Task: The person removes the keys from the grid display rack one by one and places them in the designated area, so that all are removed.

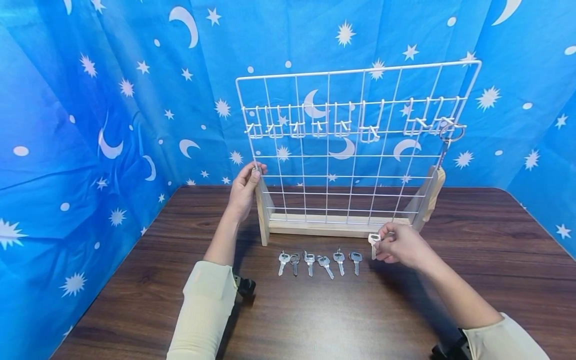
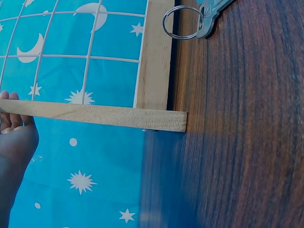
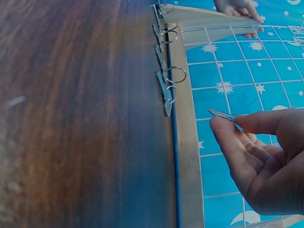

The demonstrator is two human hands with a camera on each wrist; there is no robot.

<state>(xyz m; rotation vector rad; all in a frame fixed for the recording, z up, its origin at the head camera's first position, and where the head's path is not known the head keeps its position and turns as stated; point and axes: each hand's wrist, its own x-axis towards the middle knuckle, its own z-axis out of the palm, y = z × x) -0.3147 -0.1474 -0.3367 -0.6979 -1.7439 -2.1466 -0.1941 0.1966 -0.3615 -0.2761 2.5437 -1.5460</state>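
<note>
A white wire grid rack [image 1: 340,176] stands on wooden legs and a base bar [image 1: 324,228]. My left hand [image 1: 244,192] grips the top of its left wooden leg [image 1: 263,215]; in the left wrist view the fingers pass behind that wood. Between thumb and fingertips, my right hand [image 1: 402,246] pinches a silver key [image 1: 373,239] just above the table, in front of the base's right end. The right wrist view shows this key [image 3: 221,114] edge-on. Several keys [image 1: 309,262] lie in a row before the rack, rings at their heads.
White hooks [image 1: 318,125] line the upper grid. From the far-right one a ring [image 1: 452,132] hangs with a key [image 1: 444,152]. The dark wooden table [image 1: 306,320] reaches back to a blue curtain [image 1: 211,60] with moons and stars.
</note>
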